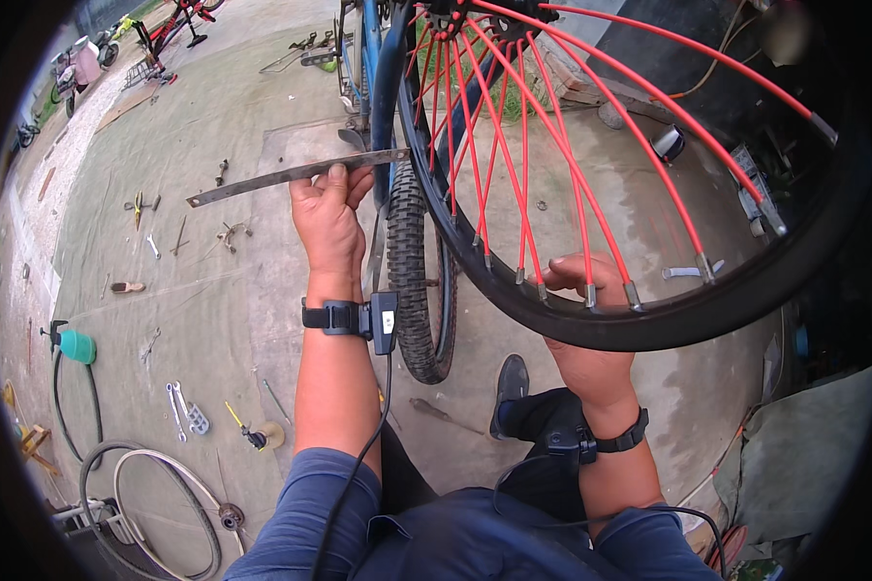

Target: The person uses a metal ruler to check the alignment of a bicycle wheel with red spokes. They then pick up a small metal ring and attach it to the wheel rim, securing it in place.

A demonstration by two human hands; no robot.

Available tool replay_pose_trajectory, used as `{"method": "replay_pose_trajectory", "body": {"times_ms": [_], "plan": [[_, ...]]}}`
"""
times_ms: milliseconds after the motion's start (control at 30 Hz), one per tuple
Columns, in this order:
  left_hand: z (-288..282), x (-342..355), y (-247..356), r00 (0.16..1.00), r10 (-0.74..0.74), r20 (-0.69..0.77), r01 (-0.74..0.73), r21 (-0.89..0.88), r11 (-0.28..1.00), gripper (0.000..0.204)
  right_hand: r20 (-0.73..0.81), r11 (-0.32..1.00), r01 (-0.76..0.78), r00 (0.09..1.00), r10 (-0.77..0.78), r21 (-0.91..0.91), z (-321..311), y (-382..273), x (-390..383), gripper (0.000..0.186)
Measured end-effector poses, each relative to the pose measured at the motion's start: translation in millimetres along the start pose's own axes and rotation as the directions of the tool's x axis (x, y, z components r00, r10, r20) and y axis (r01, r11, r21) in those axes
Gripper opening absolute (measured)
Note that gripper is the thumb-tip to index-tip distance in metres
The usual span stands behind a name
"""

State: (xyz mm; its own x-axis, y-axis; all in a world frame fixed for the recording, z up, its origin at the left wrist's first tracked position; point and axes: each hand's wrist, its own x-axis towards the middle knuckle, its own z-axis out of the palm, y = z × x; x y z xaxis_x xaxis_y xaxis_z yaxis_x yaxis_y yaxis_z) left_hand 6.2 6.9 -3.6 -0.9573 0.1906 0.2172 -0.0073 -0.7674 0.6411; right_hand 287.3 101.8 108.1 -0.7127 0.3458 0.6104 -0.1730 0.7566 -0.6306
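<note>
My left hand (327, 208) grips a flat metal bar (247, 186) with holes, held roughly level; its right end meets or nearly meets the left side of a black wheel rim (669, 327). Pink-red spokes (596, 213) with silver nipples run from a hub (460, 19) at the top. My right hand (591, 344) is closed on the lower rim, partly hidden behind it. Below and behind this wheel is a knobby tire (407, 271) on a blue bicycle (354, 48). Both my wrists wear black straps with small devices.
Wrenches (179, 412), pliers (138, 206) and small parts lie on a greenish mat. A teal sprayer (76, 345) and bare wheel rings (165, 465) are at left. A red bicycle (165, 44) stands farther back. Bricks (572, 92) and dark clutter line the right. My shoe (512, 382) shows below.
</note>
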Motion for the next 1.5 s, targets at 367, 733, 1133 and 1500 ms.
{"method": "replay_pose_trajectory", "body": {"times_ms": [367, 733, 1133, 1500], "plan": [[-2, 0, -1, 1.000, 0.002, -0.005, -0.002, 0.014, 1.000, 0.020, 0.029, 0.996, 0.087, 0.996, -0.086, -0.029, 19, 10, 6, 0.034], [-2, 0, -1, 1.000, 0.000, 0.006, 0.000, 0.004, 1.000, 0.022, 0.011, 0.997, 0.071, 0.997, -0.071, -0.028, 20, 5, 7, 0.035], [-1, 0, 0, 1.000, 0.001, 0.004, -0.001, 0.015, 1.000, 0.023, -0.080, 0.988, 0.107, 0.992, -0.098, 0.115, -3, -22, 5, 0.019], [-1, 0, -1, 1.000, -0.001, -0.004, 0.001, 0.012, 1.000, 0.023, -0.207, 0.971, 0.066, 0.978, -0.017, 0.231, -16, -44, 11, 0.016]]}}
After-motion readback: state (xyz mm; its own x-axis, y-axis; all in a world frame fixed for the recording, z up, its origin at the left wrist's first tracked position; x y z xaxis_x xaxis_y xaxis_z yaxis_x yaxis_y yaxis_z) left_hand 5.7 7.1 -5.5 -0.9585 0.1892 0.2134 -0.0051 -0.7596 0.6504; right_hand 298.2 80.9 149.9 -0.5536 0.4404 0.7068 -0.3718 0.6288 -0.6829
